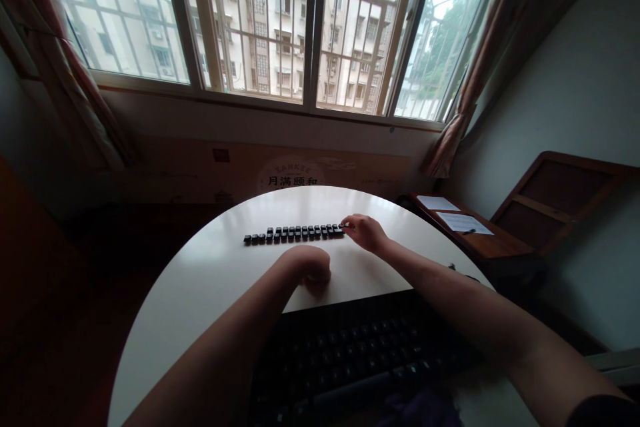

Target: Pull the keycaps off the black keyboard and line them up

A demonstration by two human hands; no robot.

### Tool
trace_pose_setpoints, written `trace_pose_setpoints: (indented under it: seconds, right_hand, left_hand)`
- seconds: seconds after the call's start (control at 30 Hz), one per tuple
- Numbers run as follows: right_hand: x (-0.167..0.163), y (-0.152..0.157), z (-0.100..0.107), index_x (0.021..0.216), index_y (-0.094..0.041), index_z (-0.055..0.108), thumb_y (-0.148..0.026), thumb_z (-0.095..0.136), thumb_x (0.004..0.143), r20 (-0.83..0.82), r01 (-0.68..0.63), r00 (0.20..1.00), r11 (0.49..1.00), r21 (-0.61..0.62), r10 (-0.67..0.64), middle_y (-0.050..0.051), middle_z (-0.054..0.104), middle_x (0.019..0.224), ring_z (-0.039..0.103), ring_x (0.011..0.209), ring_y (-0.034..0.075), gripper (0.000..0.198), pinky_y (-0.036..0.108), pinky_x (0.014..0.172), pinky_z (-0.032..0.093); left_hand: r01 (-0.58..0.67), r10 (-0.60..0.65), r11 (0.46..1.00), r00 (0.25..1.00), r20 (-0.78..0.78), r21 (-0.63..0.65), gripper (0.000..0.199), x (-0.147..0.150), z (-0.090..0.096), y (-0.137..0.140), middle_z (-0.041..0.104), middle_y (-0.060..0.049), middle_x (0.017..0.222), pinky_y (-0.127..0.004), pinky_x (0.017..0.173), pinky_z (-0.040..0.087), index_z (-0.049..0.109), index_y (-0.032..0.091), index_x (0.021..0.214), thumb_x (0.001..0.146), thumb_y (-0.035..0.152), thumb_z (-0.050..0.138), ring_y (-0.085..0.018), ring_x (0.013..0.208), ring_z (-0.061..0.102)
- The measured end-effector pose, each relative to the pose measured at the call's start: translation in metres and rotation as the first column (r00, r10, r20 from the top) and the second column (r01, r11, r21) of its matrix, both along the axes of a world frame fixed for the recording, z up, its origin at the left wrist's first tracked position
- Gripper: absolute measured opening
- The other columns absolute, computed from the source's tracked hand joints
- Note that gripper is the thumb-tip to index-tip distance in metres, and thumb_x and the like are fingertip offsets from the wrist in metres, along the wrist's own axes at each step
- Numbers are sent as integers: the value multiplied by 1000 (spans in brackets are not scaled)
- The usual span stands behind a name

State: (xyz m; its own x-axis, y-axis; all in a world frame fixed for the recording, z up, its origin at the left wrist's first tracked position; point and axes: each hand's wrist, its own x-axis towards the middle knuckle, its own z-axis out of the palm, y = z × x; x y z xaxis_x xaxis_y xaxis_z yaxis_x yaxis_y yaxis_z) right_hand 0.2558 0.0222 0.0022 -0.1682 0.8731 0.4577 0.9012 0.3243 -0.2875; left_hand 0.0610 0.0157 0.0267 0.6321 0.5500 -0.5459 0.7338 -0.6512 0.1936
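Two rows of small black keycaps (300,233) lie across the white round table. At the right end of the rows, my right hand (367,232) pinches a black keycap (343,225) between thumb and fingertips. My left hand (316,265) is bent at the wrist and hangs over the table between the rows and the keyboard; its fingers are turned away and hidden. Close to me lies a black keyboard (350,353), partly covered by my left forearm, its near part dark.
The white table (170,320) has a curved edge. A purple cloth (425,408) lies at the keyboard's near side. To the right, papers (463,223) and a pen rest on a brown wooden surface (500,250). Beyond stands a wide barred window (310,27) with curtains.
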Motion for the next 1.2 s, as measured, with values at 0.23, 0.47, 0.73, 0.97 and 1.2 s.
trace_pose_setpoints:
  seconds: [0.23, 0.47, 0.73, 0.97, 1.2]
  right_hand:
    - [32, -69, 47, 94, -17, 72, -45, 20, 104, -268, 3, 963, 988, 153, 39, 10, 68, 95, 65, 85, 21, 60, 32, 78, 50]
    - [76, -172, 49, 91, -19, 65, -68, 38, 92, -732, -147, 670, 944, -297, -126, -3, 49, 49, 48, 38, 11, 56, 23, 39, 42]
    - [78, -205, 20, 96, -19, 63, -44, 56, 88, -802, -265, 577, 892, -366, -157, -8, 38, 48, 39, 39, 9, 27, 19, 38, 32]
    - [75, -182, 6, 68, -21, 48, -39, 43, 87, -809, -103, 543, 938, -331, -226, -5, 36, 50, 32, 40, 10, 27, 22, 38, 23]
    - [78, -178, -12, 66, -23, 45, -39, 39, 91, -751, 50, 616, 964, -263, -237, 0, 42, 56, 40, 49, 16, 30, 27, 45, 34]
  left_hand:
    - [-44, 43, 999, 987, -153, -2, 13, 3, 9, -7, 61, -13, 50, -37, 57, 54, 63, 11, 50, 61, 16, 60, -25, 51, 60]
    - [20, 0, 986, 993, -122, 166, 18, 3, 44, -32, 71, -17, 81, -35, 69, 51, 72, 8, 74, 76, 20, 58, -26, 72, 64]
    - [168, -211, 907, 975, 72, 386, 28, 32, 80, -120, 71, -13, 91, -32, 69, 47, 71, 16, 92, 88, 33, 49, -25, 78, 64]
    - [116, -187, 906, 972, 140, 407, 30, 62, 40, -130, 70, -17, 95, -35, 71, 49, 70, 15, 97, 91, 28, 43, -28, 85, 66]
    - [84, -171, 917, 966, 194, 391, 49, 74, 14, -120, 71, -16, 92, -35, 70, 51, 71, 14, 93, 98, 39, 29, -28, 83, 68]
